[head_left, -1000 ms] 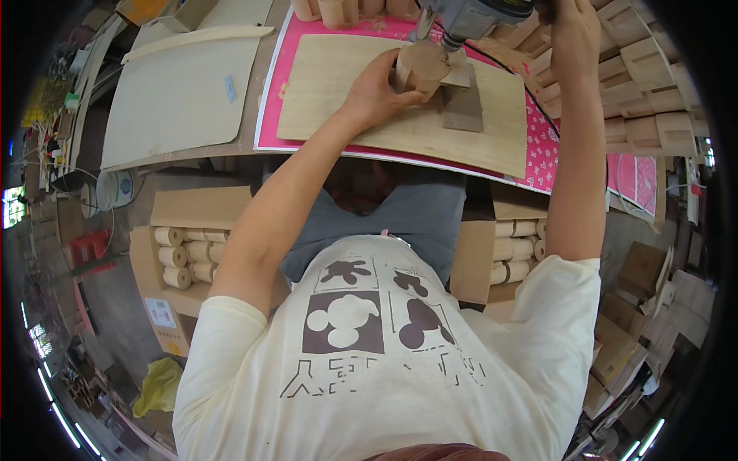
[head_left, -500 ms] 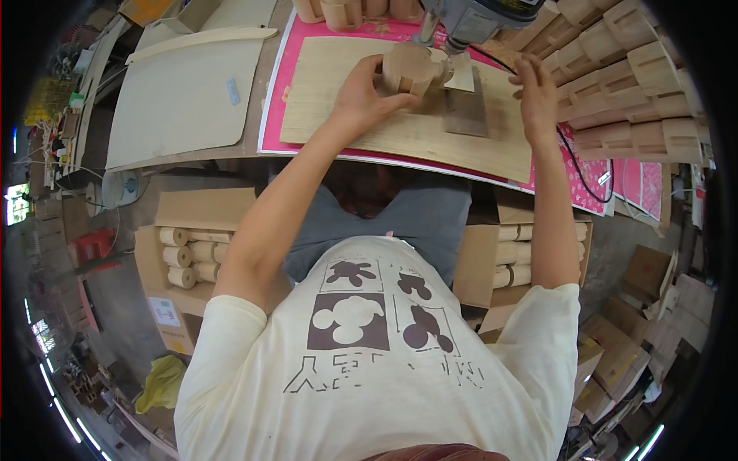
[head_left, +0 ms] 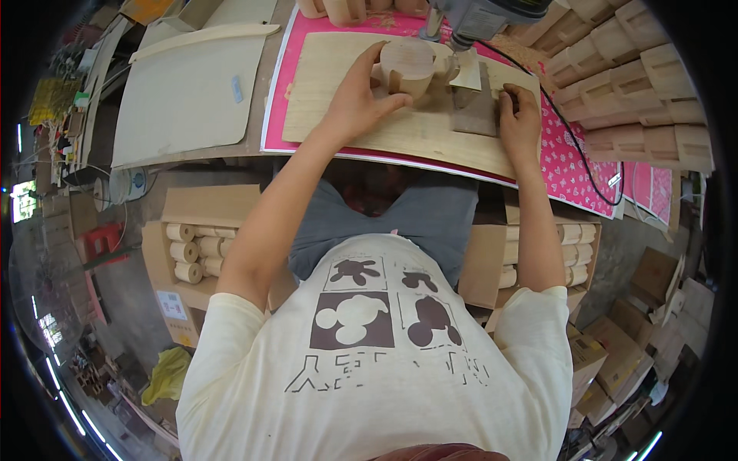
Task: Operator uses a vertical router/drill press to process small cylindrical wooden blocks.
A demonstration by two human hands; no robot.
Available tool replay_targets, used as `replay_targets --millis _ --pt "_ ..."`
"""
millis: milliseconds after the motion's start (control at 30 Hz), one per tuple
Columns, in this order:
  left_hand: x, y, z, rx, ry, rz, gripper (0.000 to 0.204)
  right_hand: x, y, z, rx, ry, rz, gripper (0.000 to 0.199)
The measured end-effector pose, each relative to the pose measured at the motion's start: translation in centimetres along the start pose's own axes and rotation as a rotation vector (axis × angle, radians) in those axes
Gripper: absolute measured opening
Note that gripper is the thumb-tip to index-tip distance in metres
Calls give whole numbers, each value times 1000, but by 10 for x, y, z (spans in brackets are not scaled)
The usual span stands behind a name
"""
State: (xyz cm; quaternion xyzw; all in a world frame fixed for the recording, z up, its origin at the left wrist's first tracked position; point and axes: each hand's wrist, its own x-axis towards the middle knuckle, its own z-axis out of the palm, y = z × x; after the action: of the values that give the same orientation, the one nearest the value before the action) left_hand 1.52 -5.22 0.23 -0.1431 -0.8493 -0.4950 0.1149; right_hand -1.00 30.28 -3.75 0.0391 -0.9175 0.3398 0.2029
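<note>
On the desk, the right hand (head_left: 520, 115) presses flat, fingers together, on a pale plywood board (head_left: 400, 127) over a pink patterned sheet (head_left: 565, 165), while farther off the left hand (head_left: 361, 96) clamps a round notched wooden block (head_left: 407, 65) beneath a grey machine head (head_left: 480, 19).

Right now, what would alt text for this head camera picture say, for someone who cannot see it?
Seen from above, a person's left hand grips a round wooden piece on a plywood board, while the right hand presses a small flat block beside it. Stacked wooden blocks line the right.
</note>
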Motion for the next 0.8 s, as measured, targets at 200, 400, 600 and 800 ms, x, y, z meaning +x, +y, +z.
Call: replay_targets --millis 200,400,600,800 --pt "21 4 7 -122 -150 -111 104 3 -5 2 -12 36 -8 24" --pt "30 9 20 -115 -199 -132 104 1 -3 1 -14 33 25 24" --pt "23 10 30 -219 -157 -130 107 3 -4 3 -16 39 -3 24" --pt "20 8 39 -116 -100 -79 107 8 14 3 262 0 256 22"
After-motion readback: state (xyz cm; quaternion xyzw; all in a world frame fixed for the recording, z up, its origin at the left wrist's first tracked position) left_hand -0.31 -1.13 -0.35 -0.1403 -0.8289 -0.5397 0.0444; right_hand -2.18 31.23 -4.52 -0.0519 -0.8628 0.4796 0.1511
